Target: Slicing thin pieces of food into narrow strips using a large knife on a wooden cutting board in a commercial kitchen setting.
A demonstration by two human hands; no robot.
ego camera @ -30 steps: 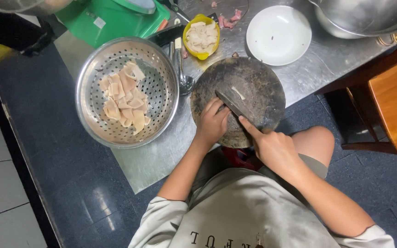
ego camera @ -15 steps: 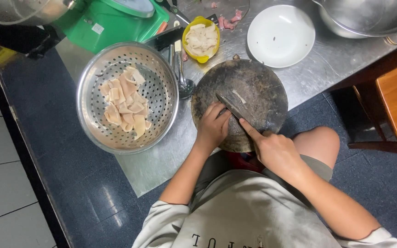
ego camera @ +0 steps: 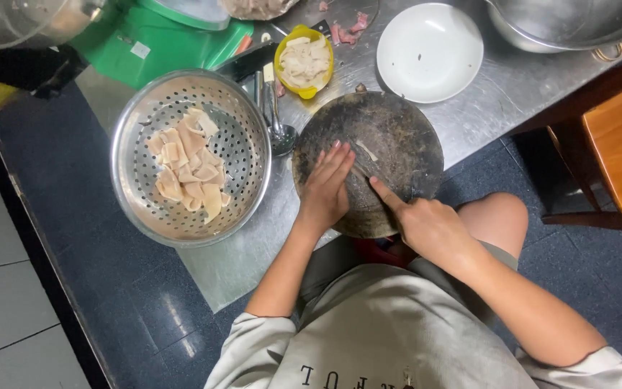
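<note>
A round dark chopping board (ego camera: 404,137) lies on the steel table (ego camera: 484,108) in front of me. My left hand (ego camera: 325,189) rests flat on the board's near left part, fingers stretched out and close together. My right hand (ego camera: 426,225) grips a knife (ego camera: 363,171) at the board's near edge, index finger laid along the blade's back. The blade points towards my left fingers and is partly hidden by them. A small pale scrap (ego camera: 367,151) lies on the board just beyond the fingertips.
A steel colander (ego camera: 134,137) with several pale flat slices (ego camera: 185,169) stands left of the board. A spoon (ego camera: 276,119), a yellow bowl of pale pieces (ego camera: 304,63), a white plate (ego camera: 430,52), a big steel pot (ego camera: 563,25) and a green box (ego camera: 174,43) sit behind. A wooden chair (ego camera: 620,155) is at right.
My left hand has gone from curled to flat with fingers stretched over the board. The knife has slid left, close under those fingers.
</note>
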